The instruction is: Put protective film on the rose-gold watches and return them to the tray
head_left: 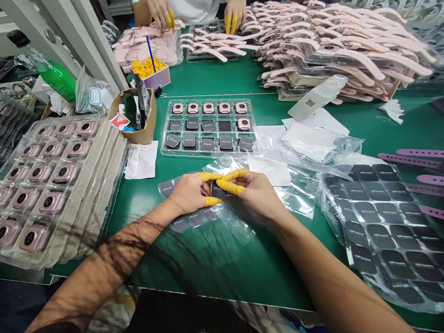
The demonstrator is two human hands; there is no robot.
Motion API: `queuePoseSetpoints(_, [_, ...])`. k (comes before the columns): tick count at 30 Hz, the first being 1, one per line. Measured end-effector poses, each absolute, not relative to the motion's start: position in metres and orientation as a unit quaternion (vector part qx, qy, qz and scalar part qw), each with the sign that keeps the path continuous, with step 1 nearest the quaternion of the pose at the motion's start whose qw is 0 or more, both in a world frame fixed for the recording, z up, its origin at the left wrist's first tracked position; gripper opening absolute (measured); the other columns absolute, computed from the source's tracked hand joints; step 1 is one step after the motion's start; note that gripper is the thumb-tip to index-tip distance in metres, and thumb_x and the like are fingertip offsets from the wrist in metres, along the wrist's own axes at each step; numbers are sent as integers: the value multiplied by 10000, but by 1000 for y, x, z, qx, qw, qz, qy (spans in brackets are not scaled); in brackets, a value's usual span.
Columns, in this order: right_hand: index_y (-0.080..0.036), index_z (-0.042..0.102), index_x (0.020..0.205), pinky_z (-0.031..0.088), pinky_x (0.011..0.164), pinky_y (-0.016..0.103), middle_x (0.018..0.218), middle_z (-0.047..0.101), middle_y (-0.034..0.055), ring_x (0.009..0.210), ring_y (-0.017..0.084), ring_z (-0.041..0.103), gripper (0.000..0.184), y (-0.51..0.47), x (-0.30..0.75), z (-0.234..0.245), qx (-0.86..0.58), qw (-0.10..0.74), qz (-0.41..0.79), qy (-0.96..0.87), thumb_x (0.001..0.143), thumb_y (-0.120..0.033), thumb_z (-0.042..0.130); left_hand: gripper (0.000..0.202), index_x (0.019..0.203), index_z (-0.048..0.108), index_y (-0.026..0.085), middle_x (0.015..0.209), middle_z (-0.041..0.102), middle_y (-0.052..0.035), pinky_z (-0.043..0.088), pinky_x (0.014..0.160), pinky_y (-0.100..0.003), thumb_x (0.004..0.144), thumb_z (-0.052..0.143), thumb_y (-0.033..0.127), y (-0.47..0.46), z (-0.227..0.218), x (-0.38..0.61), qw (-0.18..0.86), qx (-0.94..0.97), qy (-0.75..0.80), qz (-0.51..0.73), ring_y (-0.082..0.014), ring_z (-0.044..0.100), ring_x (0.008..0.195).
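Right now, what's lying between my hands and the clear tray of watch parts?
The head view shows a crumpled clear plastic bag between your left hand, your right hand and the clear tray.

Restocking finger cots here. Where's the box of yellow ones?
The box of yellow finger cots sits upper left in the head view, just behind a cardboard box.
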State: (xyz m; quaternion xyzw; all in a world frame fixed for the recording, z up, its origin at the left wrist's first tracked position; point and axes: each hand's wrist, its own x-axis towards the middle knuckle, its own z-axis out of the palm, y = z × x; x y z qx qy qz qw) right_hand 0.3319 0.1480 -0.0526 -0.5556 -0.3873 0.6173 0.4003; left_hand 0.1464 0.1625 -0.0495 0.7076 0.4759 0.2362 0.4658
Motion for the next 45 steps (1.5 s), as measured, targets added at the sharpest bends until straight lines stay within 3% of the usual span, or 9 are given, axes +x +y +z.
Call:
queuePoseSetpoints(12, [-187, 724, 772, 492, 593, 239, 725, 711, 7, 671, 133, 627, 356, 147, 331, -51, -558, 400, 615, -388, 537, -361, 927, 552, 1181, 728, 185, 705, 611, 40, 499, 643, -222, 637, 810, 140, 163, -49, 146, 453, 720, 478, 219, -100, 565, 633])
queuePoseSetpoints(28, [-181, 700, 802, 537, 711, 298, 842, 741, 38, 747, 157, 652, 414, 148, 331, -52, -561, 393, 603, -408, 568, -452, 907, 525, 1160, 722, 193, 714, 637, 23, 523, 728, -274, 645, 815, 211, 163, -48, 145, 466, 715, 480, 206, -143, 609, 687])
queuePoseSetpoints(34, [-193, 672, 861, 526, 703, 299, 815, 682, 15, 751, 162, 646, 378, 143, 329, -54, -587, 372, 547, -466, 668, -476, 832, 530, 1178, 725, 204, 722, 637, 21, 516, 682, -252, 655, 808, 230, 162, -48, 145, 470, 707, 486, 207, -127, 583, 661])
queuePoseSetpoints(39, [-255, 599, 1039, 511, 606, 318, 939, 605, -2, 656, 146, 622, 407, 142, 325, -55, -619, 369, 437, -538, 735, -477, 755, 512, 1134, 730, 171, 700, 623, 19, 524, 651, -257, 628, 806, 202, 164, -53, 146, 513, 666, 479, 252, -119, 580, 627])
queuePoseSetpoints(42, [-267, 591, 907, 512, 596, 333, 827, 608, -14, 655, 173, 618, 318, 145, 324, -59, -589, 365, 460, -554, 727, -470, 757, 533, 1115, 714, 160, 678, 625, 27, 526, 647, -260, 594, 821, 183, 165, -53, 148, 564, 620, 478, 262, -115, 585, 617])
queuePoseSetpoints(45, [-276, 611, 903, 537, 637, 386, 819, 646, 19, 674, 210, 644, 194, 146, 322, -62, -612, 391, 425, -540, 851, -462, 620, 606, 1115, 686, 141, 768, 680, -7, 557, 710, -283, 540, 873, 182, 164, -49, 146, 628, 526, 481, 314, -127, 631, 685])
